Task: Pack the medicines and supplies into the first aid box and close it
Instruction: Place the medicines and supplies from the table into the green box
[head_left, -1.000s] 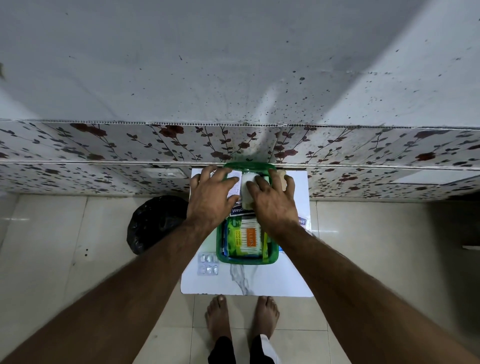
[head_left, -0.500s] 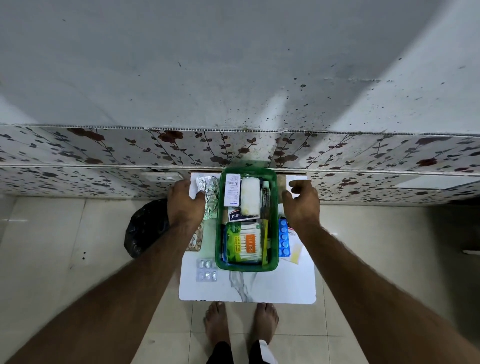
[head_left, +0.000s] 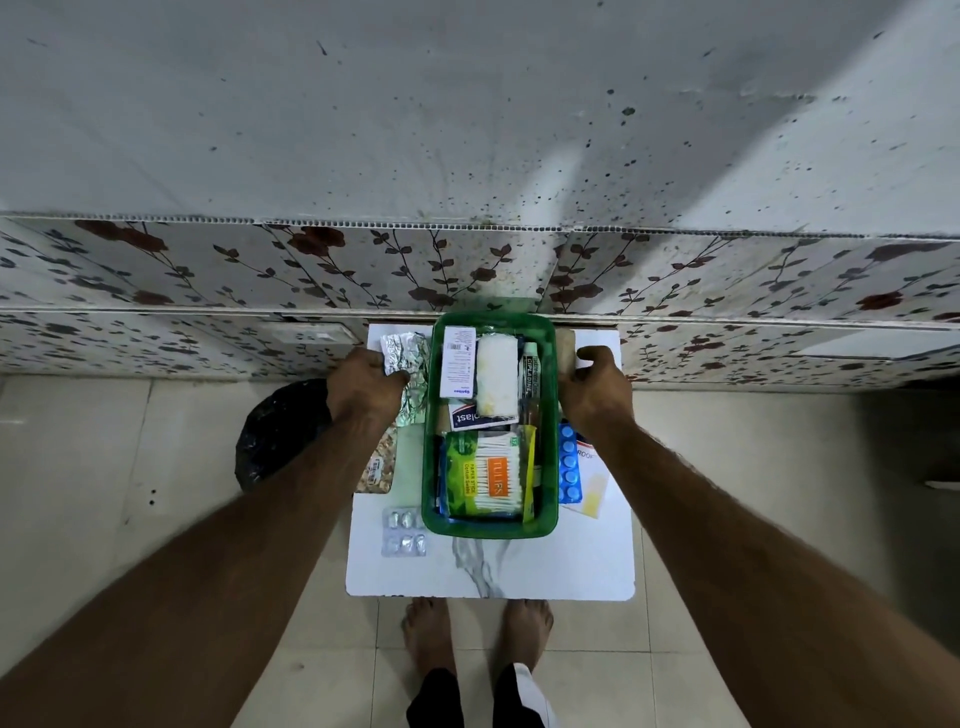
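Both hands have come off the contents of the green first aid box (head_left: 546, 470), which sits at the table's (head_left: 571, 566) far edge, and moved outward, so arranging looks finished and the loose supplies come next. The left hand (head_left: 363, 387) closes around a silver foil strip (head_left: 400, 345) beside the box's left wall. The right hand (head_left: 595, 387) curls over something near the far-right corner; whether it grips, I cannot tell.

The open green first aid box (head_left: 490, 529) sits mid-surface, holding a cotton swab pack (head_left: 488, 480), gauze roll (head_left: 497, 375), white carton (head_left: 458, 361) and ointment tube (head_left: 530, 376). Outside: foil strips (head_left: 402, 351) at 10 o'clock, silver blisters (head_left: 404, 531) at 7, blue tablets (head_left: 570, 464) at 3.
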